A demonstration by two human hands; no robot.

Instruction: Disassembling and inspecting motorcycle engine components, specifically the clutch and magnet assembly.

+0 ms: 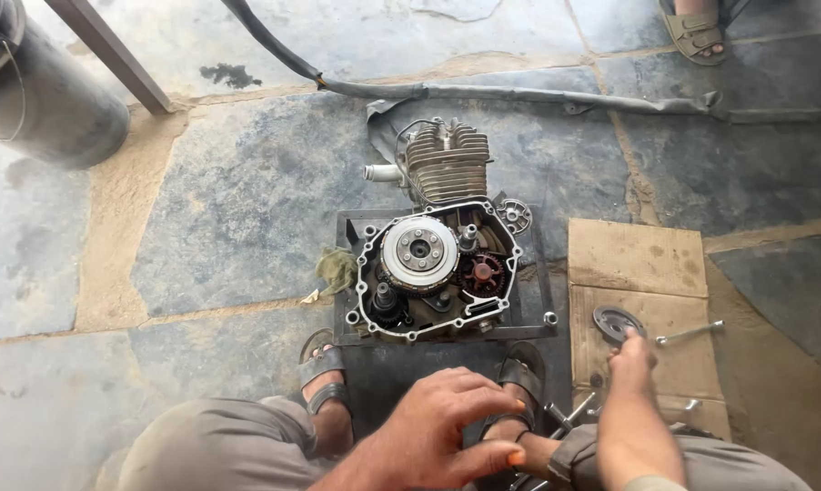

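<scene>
The left hand is spread open with its fingers apart, palm down, and holds nothing; it hangs over the dark mat just in front of the engine, between the person's two sandaled feet. The right hand reaches out over the cardboard sheet, and its fingertips touch the round metal disc lying there; the fingers are bent down, but I cannot tell if they grip it. The engine sits on a dark tray at 12 o'clock from the left hand, with its side cover off and its round clutch and gears showing. A long bolt lies on the cardboard at 3 o'clock from the disc, just beside it. More metal tools lie near the right knee. A green rag rests at the tray's left edge. The stone floor is wide and bare at 9 o'clock from the engine. A black hose runs across the floor beyond the engine, and a dark barrel stands at the far left.
</scene>
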